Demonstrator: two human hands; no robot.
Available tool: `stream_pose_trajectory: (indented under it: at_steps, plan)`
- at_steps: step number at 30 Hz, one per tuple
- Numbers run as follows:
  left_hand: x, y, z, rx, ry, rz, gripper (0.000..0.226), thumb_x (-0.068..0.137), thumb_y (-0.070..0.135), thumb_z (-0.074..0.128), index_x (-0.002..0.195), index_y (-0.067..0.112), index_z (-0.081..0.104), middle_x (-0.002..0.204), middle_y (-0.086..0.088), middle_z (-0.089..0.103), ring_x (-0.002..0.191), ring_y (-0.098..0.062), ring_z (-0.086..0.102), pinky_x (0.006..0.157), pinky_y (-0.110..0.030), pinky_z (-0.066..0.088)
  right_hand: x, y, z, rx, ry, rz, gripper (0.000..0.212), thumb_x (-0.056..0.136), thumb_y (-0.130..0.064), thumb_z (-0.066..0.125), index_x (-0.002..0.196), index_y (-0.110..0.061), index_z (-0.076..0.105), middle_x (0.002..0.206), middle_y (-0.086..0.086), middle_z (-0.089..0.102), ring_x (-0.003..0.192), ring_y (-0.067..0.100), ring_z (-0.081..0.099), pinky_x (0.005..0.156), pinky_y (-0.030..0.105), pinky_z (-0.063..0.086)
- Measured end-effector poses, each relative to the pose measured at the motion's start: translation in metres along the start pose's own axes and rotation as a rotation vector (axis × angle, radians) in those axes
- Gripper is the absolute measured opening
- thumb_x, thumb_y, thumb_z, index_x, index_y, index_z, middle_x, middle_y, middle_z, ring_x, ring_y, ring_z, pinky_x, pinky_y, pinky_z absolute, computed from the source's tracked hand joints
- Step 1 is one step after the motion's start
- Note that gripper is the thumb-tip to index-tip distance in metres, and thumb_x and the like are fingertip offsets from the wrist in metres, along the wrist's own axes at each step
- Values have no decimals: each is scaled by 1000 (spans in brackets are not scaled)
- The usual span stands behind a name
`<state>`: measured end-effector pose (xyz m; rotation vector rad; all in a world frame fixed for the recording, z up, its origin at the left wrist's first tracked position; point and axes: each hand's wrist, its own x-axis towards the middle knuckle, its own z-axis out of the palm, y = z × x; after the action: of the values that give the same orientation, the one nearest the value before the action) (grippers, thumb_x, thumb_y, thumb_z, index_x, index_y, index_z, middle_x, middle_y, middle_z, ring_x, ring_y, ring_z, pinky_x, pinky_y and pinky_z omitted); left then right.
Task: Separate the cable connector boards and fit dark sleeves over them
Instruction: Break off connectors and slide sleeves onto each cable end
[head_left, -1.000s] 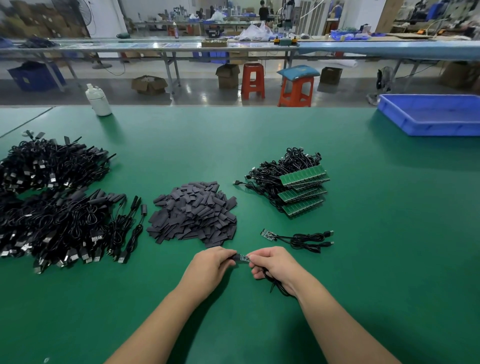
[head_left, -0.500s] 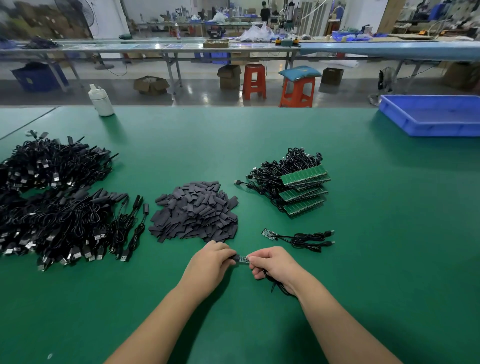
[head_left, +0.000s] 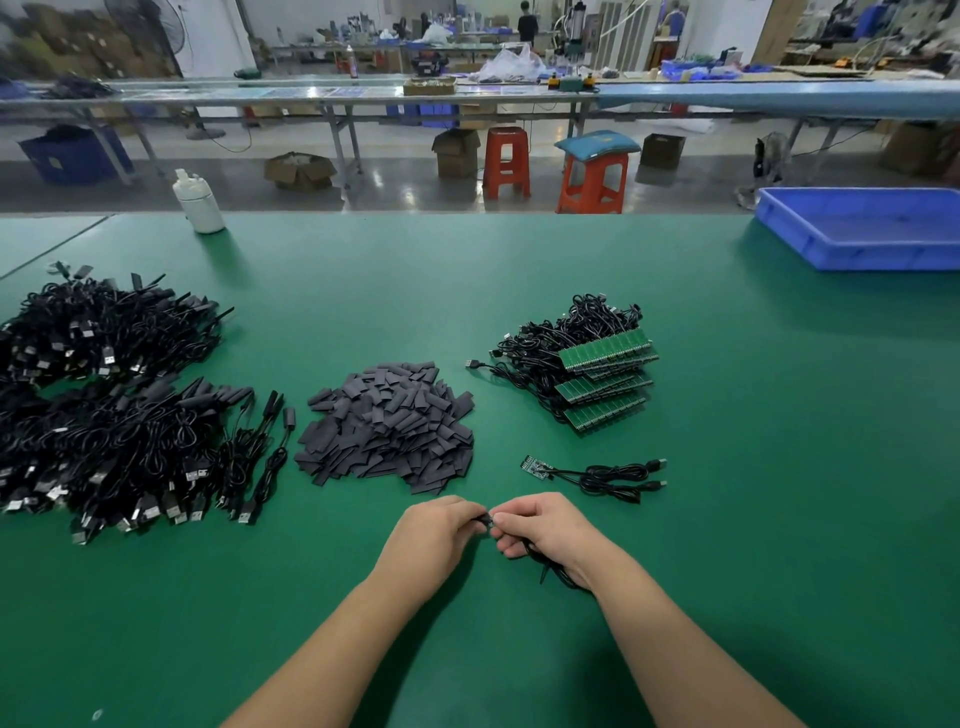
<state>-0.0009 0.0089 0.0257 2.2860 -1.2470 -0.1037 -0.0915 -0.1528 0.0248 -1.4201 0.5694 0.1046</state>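
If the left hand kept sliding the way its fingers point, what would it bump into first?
The left hand points rightward at the right hand, almost touching it already, so it would probably meet those fingertips first, around the small dark piece pinched between them.

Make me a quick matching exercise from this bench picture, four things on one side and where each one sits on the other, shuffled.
Things:
1. pile of dark sleeves
2. stack of green boards
3. blue tray
4. white bottle

Places:
A. far right of the green table
B. far edge, left
C. middle, just beyond the left hand
D. beyond the right hand, right of the sleeves

Pairs: 1-C, 2-D, 3-A, 4-B
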Motion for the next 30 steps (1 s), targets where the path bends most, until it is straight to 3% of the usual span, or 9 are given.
stream_pose_trajectory:
  at_steps: [10, 19, 22, 24, 26, 28, 30]
  plan:
    - [3, 2, 7, 74, -120, 0, 26, 99, 30, 51, 120, 23, 66, 107, 2, 66, 96, -19, 63, 85, -32, 48, 2, 2, 2, -128, -54, -1, 16, 99, -6, 55, 110, -1, 67, 94, 13, 72, 70, 11, 70, 67, 21, 55]
    - [9, 11, 10, 434, -249, 95, 28, 93, 15, 48, 121, 16, 47, 110, -4, 51, 94, -28, 59, 68, -36, 40, -4, 1, 5, -122, -97, -14, 24, 104, -2, 43, 105, -2, 67, 70, -6, 67, 66, 10, 62, 69, 20, 54]
    - [8, 8, 15, 424, -220, 135, 52, 87, 8, 52, 136, 15, 36, 119, -4, 46, 99, -28, 57, 71, -37, 44, -6, -1, 6, -145, -89, -32, 26, 103, 1, 40, 94, -3, 64, 68, -3, 63, 65, 10, 62, 66, 21, 52]
    - [7, 4, 16, 354, -192, 143, 73, 85, 4, 54, 150, 15, 23, 141, -5, 37, 113, -26, 53, 85, -35, 46, -6, -2, 8, -128, -92, -34, 28, 103, 2, 39, 88, -6, 62, 70, 0, 63, 65, 14, 61, 66, 24, 50]
    - [6, 8, 14, 95, -84, 8, 75, 87, 5, 53, 154, 18, 20, 154, -2, 26, 118, -23, 53, 93, -30, 44, -6, -4, 11, -49, -93, -23, 21, 103, -1, 40, 99, -3, 60, 76, 5, 62, 65, 15, 59, 65, 27, 50]
    - [6, 14, 15, -262, 105, -214, 63, 93, 10, 52, 151, 20, 29, 146, 1, 39, 113, -17, 58, 97, -30, 45, -3, -8, 15, 137, -40, -32, 20, 104, -5, 41, 111, 3, 58, 86, 10, 68, 69, 19, 64, 68, 31, 55]
    - [6, 22, 14, -527, 154, -433, 42, 97, 20, 54, 138, 22, 47, 123, 8, 61, 100, -9, 64, 94, -32, 50, 0, -15, 19, 413, 47, -66, 19, 105, -7, 41, 113, 3, 56, 97, 18, 74, 81, 25, 72, 70, 34, 59]
